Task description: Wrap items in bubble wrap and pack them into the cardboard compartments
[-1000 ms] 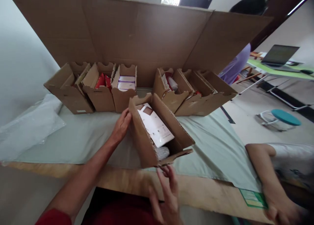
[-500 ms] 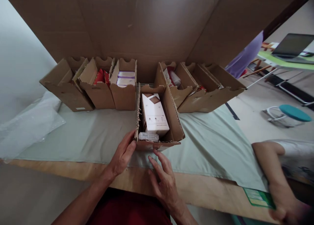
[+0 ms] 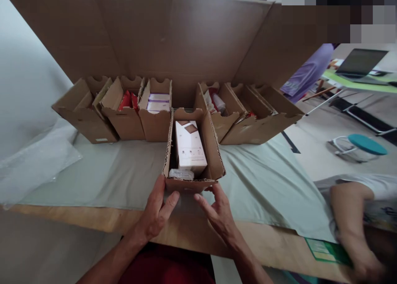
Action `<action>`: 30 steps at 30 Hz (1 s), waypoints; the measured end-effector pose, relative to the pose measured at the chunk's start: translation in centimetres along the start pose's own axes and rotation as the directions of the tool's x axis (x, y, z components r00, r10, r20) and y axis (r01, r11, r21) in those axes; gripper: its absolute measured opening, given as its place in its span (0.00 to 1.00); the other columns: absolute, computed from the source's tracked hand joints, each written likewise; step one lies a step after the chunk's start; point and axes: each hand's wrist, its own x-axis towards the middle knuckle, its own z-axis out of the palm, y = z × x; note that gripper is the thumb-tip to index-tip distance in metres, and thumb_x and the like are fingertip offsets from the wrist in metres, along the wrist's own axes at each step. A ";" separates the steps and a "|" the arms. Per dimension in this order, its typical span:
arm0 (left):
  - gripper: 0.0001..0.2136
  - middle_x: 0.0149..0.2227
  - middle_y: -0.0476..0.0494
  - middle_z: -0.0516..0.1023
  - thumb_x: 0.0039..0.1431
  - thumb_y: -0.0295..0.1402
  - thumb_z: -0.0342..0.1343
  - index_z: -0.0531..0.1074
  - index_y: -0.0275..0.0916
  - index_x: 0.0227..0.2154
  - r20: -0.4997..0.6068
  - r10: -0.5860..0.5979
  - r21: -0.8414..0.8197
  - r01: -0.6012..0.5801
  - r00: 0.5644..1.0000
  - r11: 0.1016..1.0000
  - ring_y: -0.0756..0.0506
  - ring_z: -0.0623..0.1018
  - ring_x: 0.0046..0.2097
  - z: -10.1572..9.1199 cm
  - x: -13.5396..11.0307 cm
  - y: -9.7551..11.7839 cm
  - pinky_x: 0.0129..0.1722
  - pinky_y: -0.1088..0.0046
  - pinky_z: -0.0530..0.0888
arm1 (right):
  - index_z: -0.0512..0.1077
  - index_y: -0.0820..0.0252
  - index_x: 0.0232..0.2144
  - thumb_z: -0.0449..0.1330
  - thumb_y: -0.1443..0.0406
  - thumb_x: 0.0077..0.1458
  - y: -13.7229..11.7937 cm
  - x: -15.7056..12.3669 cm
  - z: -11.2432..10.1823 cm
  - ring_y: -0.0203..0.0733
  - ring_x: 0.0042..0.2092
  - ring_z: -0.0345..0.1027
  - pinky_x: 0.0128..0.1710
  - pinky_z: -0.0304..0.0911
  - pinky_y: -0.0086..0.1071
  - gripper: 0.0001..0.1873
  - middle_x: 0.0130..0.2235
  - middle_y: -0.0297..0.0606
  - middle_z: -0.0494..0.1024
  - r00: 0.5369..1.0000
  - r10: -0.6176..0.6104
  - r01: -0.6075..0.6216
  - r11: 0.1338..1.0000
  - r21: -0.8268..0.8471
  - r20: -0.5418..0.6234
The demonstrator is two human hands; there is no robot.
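Note:
A narrow open-topped cardboard box (image 3: 214, 147) stands in front of me on the cloth. Inside it is a white printed carton (image 3: 190, 145), with a clear plastic-wrapped item (image 3: 182, 174) at the near end. My left hand (image 3: 158, 209) holds the box's near left corner, its thumb lying in front of the near wall. At the near right corner my right hand (image 3: 218, 211) grips the box, fingers partly hidden under its edge and thumb pointing inward.
Behind stand several cardboard boxes (image 3: 158, 129), some with red packets (image 3: 125, 101) or purple-white cartons (image 3: 159, 102), against a tall cardboard panel (image 3: 186, 36). Plastic wrap (image 3: 40, 160) lies left. Another person's arm (image 3: 350, 209) is at right, near a teal stool (image 3: 367, 144).
My right hand has moved outward from the middle of the near wall to the near right corner. The box's near end has shifted slightly left. The other person's arm has also moved.

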 end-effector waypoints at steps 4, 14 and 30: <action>0.19 0.59 0.37 0.73 0.72 0.44 0.49 0.64 0.42 0.59 -0.025 0.000 0.024 0.000 1.000 1.000 0.38 0.73 0.60 0.1 -0.1 0.2 0.61 0.58 0.67 | 0.70 0.53 0.58 0.59 0.55 0.65 -0.2 0.6 0.7 0.48 0.46 0.74 0.38 0.74 0.37 0.22 0.50 0.45 0.78 1.000 -0.003 0.003 0.999 0.047 -0.012; 0.17 0.55 0.38 0.75 0.70 0.42 0.51 0.65 0.42 0.57 -0.061 -0.029 0.104 0.035 0.998 0.994 0.39 0.75 0.57 0.9 -0.2 -0.8 0.58 0.56 0.70 | 0.73 0.53 0.56 0.60 0.57 0.65 1.4 1.3 -0.4 0.50 0.48 0.75 0.39 0.75 0.38 0.19 0.49 0.45 0.80 0.997 -0.075 0.075 0.997 -0.020 -0.026; 0.23 0.66 0.36 0.70 0.66 0.33 0.52 0.65 0.43 0.63 -0.057 0.119 0.190 -0.107 0.991 0.976 0.37 0.75 0.62 0.5 4.5 -1.6 0.59 0.54 0.74 | 0.74 0.56 0.49 0.57 0.62 0.65 1.6 3.6 -0.5 0.45 0.42 0.76 0.35 0.75 0.34 0.12 0.46 0.42 0.80 0.984 -0.146 0.140 0.988 -0.066 -0.099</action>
